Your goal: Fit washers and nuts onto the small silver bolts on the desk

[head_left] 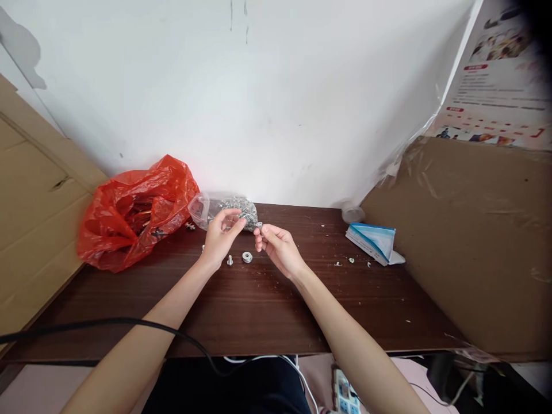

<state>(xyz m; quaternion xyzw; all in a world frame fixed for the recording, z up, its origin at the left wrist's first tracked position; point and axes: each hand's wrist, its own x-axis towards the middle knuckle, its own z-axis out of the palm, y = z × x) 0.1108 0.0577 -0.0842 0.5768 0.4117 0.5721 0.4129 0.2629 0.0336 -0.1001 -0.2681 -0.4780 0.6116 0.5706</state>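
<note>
My right hand (pixel 279 248) is closed in a pinch on a small shiny metal piece (pixel 259 225), too small to name further. My left hand (pixel 222 233) is just to its left, thumb and fingers apart, with nothing visible between them. Behind both hands lies a clear plastic bag (pixel 204 210) full of small silvery metal parts, partly covered by my left fingers. On the tabletop between my wrists are a round metal ring (pixel 247 257) with a dark centre and a small screw-like metal part (pixel 230 260).
A red plastic bag (pixel 129 213) stands open at the left beside a cardboard panel (pixel 38 190). At the right are a blue-and-white packet (pixel 371 241), a small clear round container (pixel 352 213) and scattered scraps (pixel 351 260). A black cable (pixel 129 321) crosses above my left forearm.
</note>
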